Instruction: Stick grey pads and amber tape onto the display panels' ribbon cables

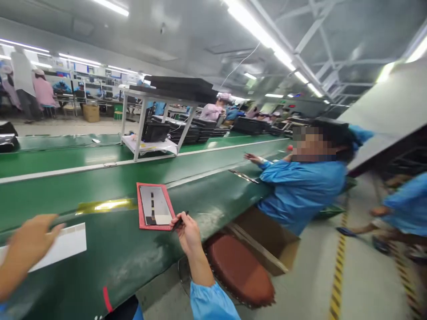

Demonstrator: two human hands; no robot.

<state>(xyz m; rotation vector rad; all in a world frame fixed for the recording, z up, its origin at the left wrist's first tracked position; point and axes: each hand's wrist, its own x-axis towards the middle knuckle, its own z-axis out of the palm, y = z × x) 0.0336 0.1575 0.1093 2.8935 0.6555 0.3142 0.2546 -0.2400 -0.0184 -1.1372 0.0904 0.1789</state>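
Observation:
My right hand (189, 233) is closed round a slim dark tool (180, 221), possibly tweezers or a pen; its exact kind does not show. It is at the lower right corner of a red pad (140, 209). On that pad lies a flat grey panel (160, 206) with a dark edge and several small black marks down its middle. My left hand (31, 249), blurred, is over a white strip (71, 240) at the lower left of the bench. Its thumb is apart from the fingers, and no held thing shows in it.
A green workbench (110, 258) runs beside a green conveyor belt (83, 178). Yellow film (106, 206) lies along the bench edge. A white rack (136, 129) stands on the line. To the right are a brown stool (240, 271), a cardboard box (267, 235) and a seated co-worker (300, 191) in blue.

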